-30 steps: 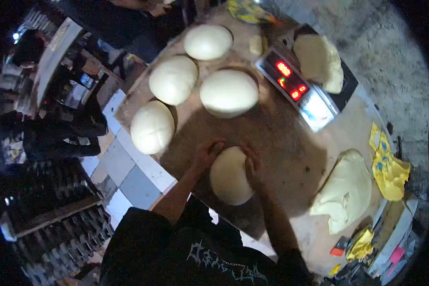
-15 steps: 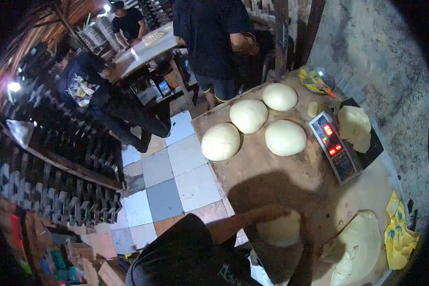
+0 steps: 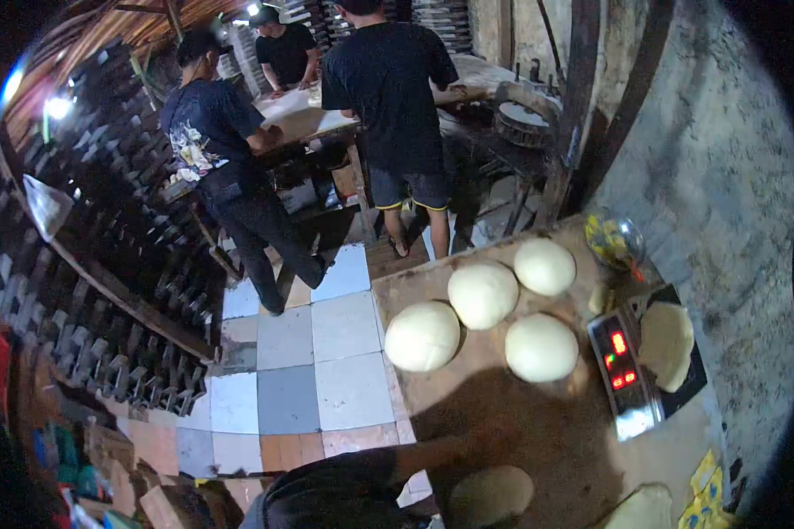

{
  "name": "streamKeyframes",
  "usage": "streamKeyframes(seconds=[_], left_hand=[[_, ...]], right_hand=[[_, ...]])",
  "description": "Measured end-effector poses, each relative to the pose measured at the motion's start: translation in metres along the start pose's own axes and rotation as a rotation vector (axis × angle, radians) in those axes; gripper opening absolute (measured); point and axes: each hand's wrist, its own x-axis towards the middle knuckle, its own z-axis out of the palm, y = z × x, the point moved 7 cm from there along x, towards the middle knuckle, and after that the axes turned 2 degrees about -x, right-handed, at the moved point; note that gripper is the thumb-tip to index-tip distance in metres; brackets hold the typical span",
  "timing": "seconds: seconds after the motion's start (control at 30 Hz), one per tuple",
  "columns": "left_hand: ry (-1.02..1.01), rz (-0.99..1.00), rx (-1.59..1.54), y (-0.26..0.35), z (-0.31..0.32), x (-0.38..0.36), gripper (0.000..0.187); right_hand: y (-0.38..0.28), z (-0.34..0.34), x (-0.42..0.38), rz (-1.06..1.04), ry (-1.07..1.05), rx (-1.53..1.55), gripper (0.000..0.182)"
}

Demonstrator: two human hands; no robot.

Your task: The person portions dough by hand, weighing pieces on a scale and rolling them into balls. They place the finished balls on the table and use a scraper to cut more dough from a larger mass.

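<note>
My left hand (image 3: 474, 443) reaches in from the bottom, dark in the shadow on the wooden table (image 3: 450, 401). Just below it lies a flattened piece of dough (image 3: 491, 495), cut by shadow. The fingers are too dark and blurred to make out. My right hand is out of the frame. Beyond my left hand sit several smooth, round dough balls (image 3: 542, 347). To the right, a digital scale (image 3: 622, 366) with red digits carries a flat slab of dough (image 3: 667, 344). Another dough piece (image 3: 641, 509) lies at the bottom right.
A bowl (image 3: 615, 240) with yellow scraps stands by the rough wall (image 3: 723, 194). A yellow wrapper (image 3: 704, 494) lies at the table's right edge. Across the tiled floor (image 3: 353, 397), three people work at another table (image 3: 300, 123). Racks (image 3: 71, 291) line the left side.
My view has tilted up, so the table and dough sit lower in the frame. My right arm has left the view. The left hand has shifted off the dough piece towards its far side.
</note>
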Motion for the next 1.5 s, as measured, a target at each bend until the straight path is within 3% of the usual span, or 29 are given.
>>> streamKeyframes(seconds=[0.13, 0.27, 0.33, 0.37, 0.43, 0.47, 0.53, 0.6, 0.7, 0.77, 0.8, 0.83, 0.87, 1.03, 1.1, 1.13, 1.2, 1.23, 1.3, 1.33, 1.37, 1.4, 1.43, 1.5], left_hand=[[0.199, -0.048, 0.030, -0.018, -0.082, 0.000, 0.044], [0.250, -0.008, 0.059, -0.010, -0.084, 0.010, 0.040], [0.213, -0.197, -0.109, -0.003, -0.059, 0.017, 0.045], [0.194, -0.200, -0.120, 0.002, -0.046, 0.019, 0.045], [0.265, 0.127, -0.079, 0.026, -0.028, 0.018, 0.052], [0.258, 0.119, -0.087, 0.025, -0.015, 0.015, 0.052], [-0.068, -0.188, 0.029, 0.000, 0.033, 0.003, 0.056], [-0.084, -0.141, 0.016, 0.036, 0.067, -0.044, 0.056], [-0.148, -0.081, 0.009, 0.060, 0.126, -0.074, 0.055], [-0.223, -0.069, 0.012, 0.062, 0.169, -0.073, 0.055], [-0.038, 0.145, 0.251, 0.072, 0.169, -0.058, 0.055], [0.159, 0.365, 0.476, 0.086, 0.167, -0.050, 0.055], [0.115, 0.393, 0.455, 0.087, 0.170, -0.045, 0.055], [0.107, -0.194, -0.209, 0.028, 0.076, -0.019, 0.043], [0.133, -0.085, -0.883, -0.053, 0.112, -0.036, 0.043], [0.136, -0.084, -0.891, -0.034, 0.099, -0.039, 0.043], [0.301, -0.380, -0.719, 0.014, 0.062, -0.065, 0.048], [0.303, -0.376, -0.727, 0.010, 0.050, -0.067, 0.048], [0.560, -0.285, -0.616, 0.001, -0.005, -0.077, 0.054], [0.587, -0.364, -0.269, 0.013, -0.038, -0.086, 0.055], [0.600, -0.428, 0.081, 0.027, -0.072, -0.090, 0.057], [0.770, -0.325, 0.115, 0.014, -0.090, -0.101, 0.057], [0.937, -0.210, 0.144, 0.003, -0.106, -0.108, 0.057], [0.738, -0.553, 0.137, 0.007, -0.142, -0.093, 0.059]], right_hand=[[-0.017, 0.049, 0.103, -0.007, -0.094, -0.089, 0.055], [-0.036, 0.042, 0.168, 0.024, -0.157, -0.212, 0.055], [-0.035, 0.024, 0.171, 0.202, -0.270, 0.059, 0.053], [-0.002, 0.020, 0.160, 0.222, -0.266, 0.052, 0.053], [0.099, 0.040, 0.126, 0.168, -0.431, -0.112, 0.052], [0.126, 0.045, 0.103, 0.133, -0.521, -0.192, 0.052], [0.088, 0.012, 0.052, 0.220, -0.563, -0.198, 0.055], [0.049, -0.020, -0.004, 0.304, -0.609, -0.207, 0.058], [0.058, -0.062, -0.085, 0.425, -0.622, -0.228, 0.061], [0.048, -0.092, -0.126, -0.189, -0.304, 0.108, 0.072], [0.067, -0.102, -0.143, -0.105, -0.190, 0.253, 0.072], [0.090, -0.099, -0.155, 0.122, -0.118, 0.417, 0.072], [0.109, -0.091, -0.167, 0.311, -0.044, 0.592, 0.072], [0.119, -0.019, -0.146, 0.739, 0.206, 1.295, 0.073], [0.107, 0.009, -0.132, 0.815, 0.209, 1.405, 0.073], [0.101, 0.022, -0.121, 0.844, 0.194, 1.430, 0.073], [0.086, 0.048, -0.105, 0.904, 0.116, 1.440, 0.073], [0.076, 0.061, -0.091, 0.923, 0.057, 1.428, 0.074], [0.050, 0.087, -0.056, 0.908, -0.104, 1.342, 0.074], [0.032, 0.101, -0.035, 0.858, -0.199, 1.268, 0.074], [0.011, 0.108, -0.003, 0.652, -0.309, 1.138, 0.072], [-0.012, 0.114, 0.024, 0.454, -0.408, 1.000, 0.069], [-0.031, 0.116, 0.044, 0.463, -0.395, 0.999, 0.069], [-0.076, 0.081, 0.085, 0.045, -0.148, -0.143, 0.058]])
